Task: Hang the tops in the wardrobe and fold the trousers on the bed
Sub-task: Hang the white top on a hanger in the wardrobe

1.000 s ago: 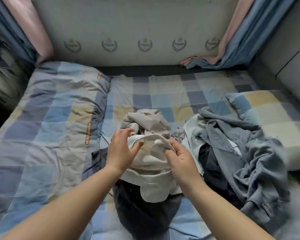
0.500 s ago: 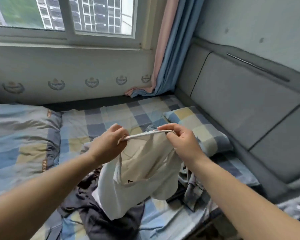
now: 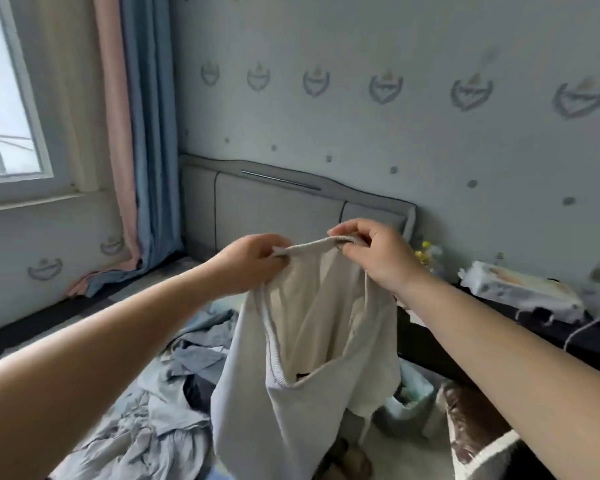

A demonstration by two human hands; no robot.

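I have lifted the cream top (image 3: 302,393) off the bed (image 3: 146,441) and turned away from it; my left hand (image 3: 253,263) and right hand (image 3: 378,252) both pinch its neck band, holding it up; next I think it goes to the wardrobe.

Two hands (image 3: 250,263) (image 3: 378,254), one cream garment (image 3: 312,358), one heap of blue-grey clothes (image 3: 174,393), one headboard (image 3: 274,209), one window (image 3: 11,98).
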